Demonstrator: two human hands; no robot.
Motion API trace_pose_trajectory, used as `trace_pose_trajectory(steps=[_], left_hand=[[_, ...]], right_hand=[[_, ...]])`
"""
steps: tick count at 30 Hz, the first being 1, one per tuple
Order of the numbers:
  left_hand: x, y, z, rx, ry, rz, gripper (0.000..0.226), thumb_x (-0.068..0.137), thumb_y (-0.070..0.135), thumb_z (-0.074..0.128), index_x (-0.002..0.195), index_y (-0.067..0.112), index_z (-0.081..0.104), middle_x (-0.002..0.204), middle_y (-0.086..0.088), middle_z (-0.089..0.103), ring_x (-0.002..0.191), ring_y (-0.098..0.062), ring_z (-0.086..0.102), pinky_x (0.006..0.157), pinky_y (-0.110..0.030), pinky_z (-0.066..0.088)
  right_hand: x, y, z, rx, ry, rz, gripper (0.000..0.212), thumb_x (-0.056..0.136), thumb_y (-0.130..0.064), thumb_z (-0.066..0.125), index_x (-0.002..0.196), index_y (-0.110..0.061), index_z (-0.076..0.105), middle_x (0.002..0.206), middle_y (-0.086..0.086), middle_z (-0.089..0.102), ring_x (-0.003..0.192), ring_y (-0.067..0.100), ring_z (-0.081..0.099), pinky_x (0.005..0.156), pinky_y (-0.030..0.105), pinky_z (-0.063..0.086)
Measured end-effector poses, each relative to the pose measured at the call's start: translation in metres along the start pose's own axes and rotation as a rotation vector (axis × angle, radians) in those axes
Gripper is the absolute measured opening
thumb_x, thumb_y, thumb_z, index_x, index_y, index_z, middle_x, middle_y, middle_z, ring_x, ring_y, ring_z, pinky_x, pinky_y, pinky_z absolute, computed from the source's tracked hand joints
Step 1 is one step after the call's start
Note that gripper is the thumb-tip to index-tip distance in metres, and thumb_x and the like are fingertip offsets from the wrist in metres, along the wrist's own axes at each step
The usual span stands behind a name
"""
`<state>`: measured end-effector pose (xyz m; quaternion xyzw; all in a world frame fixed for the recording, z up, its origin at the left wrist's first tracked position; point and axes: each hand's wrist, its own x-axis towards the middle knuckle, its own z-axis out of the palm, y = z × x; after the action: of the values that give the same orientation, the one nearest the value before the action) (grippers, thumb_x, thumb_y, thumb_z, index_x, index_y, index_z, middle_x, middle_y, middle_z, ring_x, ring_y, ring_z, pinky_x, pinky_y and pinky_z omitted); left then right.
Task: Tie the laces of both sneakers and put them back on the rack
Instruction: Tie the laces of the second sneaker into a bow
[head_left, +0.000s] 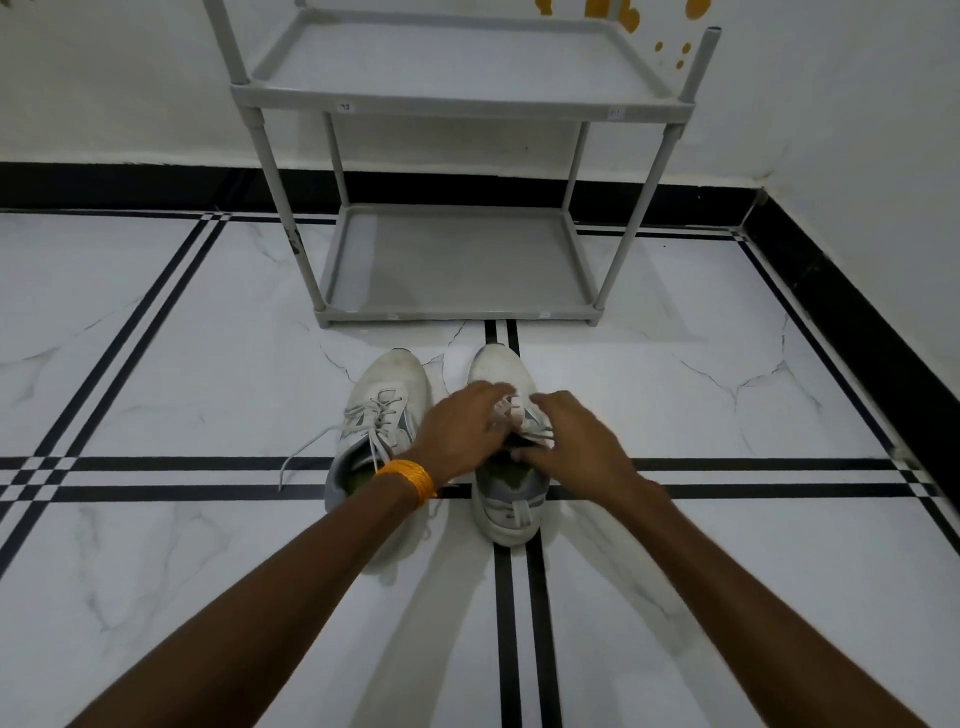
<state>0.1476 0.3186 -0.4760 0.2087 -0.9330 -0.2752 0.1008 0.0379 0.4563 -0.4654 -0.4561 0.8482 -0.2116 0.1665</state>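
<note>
From the head camera I see both hands on the right sneaker (503, 499): the left hand (462, 431) and right hand (574, 441) curl their fingers (491, 395) into its laces (519, 415), though blur hides whether they pinch them. Left of my fingers sits the left sneaker (382, 410), laces loose on the floor (156, 545); beyond my fingertips stands the rack (457, 98), both shelves bare.

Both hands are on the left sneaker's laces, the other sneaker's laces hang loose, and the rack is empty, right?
Not quite. The head view shows the left hand and right hand on the right sneaker; the left sneaker has the loose laces. The rack is empty.
</note>
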Motion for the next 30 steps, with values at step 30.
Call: trace_pose_trajectory(steps=[30], left_hand=[[-0.004, -0.010, 0.044, 0.036, 0.147, -0.176, 0.041, 0.101, 0.040, 0.034, 0.084, 0.014, 0.061, 0.079, -0.009, 0.064, 0.070, -0.026, 0.059, 0.061, -0.034, 0.045]], right_hand=[[0.019, 0.002, 0.025, 0.899, 0.231, 0.597, 0.031, 0.075, -0.024, 0.075, 0.052, -0.014, 0.057, 0.057, 0.006, 0.055, 0.061, 0.022, 0.053, 0.061, 0.034, 0.046]])
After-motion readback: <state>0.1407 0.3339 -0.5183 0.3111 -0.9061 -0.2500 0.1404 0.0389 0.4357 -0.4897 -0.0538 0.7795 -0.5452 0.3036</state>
